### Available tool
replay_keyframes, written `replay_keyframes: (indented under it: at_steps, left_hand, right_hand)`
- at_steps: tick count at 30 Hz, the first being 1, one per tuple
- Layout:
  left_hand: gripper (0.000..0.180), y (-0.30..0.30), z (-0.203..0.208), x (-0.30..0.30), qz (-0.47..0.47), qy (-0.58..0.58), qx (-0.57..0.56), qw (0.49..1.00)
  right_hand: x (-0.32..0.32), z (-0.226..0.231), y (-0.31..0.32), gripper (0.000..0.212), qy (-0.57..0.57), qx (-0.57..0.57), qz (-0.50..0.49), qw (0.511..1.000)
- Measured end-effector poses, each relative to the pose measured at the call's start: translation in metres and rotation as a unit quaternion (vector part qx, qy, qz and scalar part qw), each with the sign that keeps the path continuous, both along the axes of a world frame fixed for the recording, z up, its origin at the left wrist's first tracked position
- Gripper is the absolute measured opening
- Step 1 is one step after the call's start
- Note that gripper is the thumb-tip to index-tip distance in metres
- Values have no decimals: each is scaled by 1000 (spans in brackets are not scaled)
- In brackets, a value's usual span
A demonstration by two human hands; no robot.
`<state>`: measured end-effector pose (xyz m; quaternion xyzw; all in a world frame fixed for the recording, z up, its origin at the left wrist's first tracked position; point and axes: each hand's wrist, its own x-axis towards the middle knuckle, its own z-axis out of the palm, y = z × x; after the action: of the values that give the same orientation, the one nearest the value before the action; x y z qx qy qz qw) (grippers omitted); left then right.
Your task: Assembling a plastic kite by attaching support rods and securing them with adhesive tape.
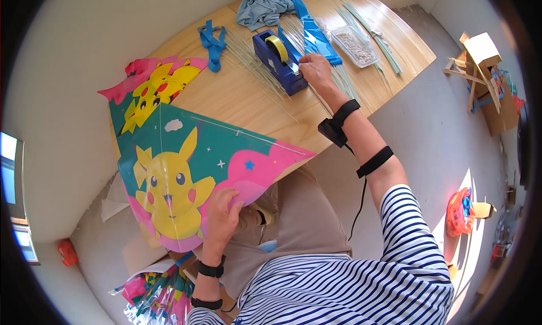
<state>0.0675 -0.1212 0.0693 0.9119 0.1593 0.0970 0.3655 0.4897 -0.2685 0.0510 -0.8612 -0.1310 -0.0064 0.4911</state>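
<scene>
A kite point(226, 139) in green and pink, printed with a yellow cartoon figure, lies partly on the table and hangs over its near edge. My left hand point(222, 215) is closed on the kite's pink lower edge. A thin white rod runs along the kite's right upper side. Farther away, my right hand point(317, 72) pinches at the cutting end of a blue tape dispenser point(276, 62), which carries a yellow-cored roll. The tape end is mostly hidden by my fingers. Another kite piece point(152, 88) lies under the kite's far left.
Thin rods point(254, 62) lie around the dispenser on the wooden table point(226, 96). Beyond are blue film point(319, 40), a clear box of small parts point(355, 45), a grey cloth point(265, 9) and a blue strap point(213, 45). Colourful packed material point(155, 294) stands at lower left.
</scene>
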Motion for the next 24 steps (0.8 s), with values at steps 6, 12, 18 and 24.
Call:
replay_keyframes:
  at_steps: [6, 12, 18, 24]
  left_hand:
    - [23, -6, -5, -7, 6, -12, -21, 1000]
    - [22, -14, -7, -4, 3, -19, -37, 999]
    - [23, -19, -5, -3, -4, -7, -37, 999]
    - [22, -22, 0, -3, -5, -6, -42, 999]
  right_hand:
    - [0, 10, 2, 15, 57, 3, 40, 998]
    - [-1, -2, -14, 16, 132, 195, 69, 969]
    - [-39, 3, -30, 15, 179, 236, 87, 951]
    - [-53, -29, -43, 16, 381, 457, 3, 804]
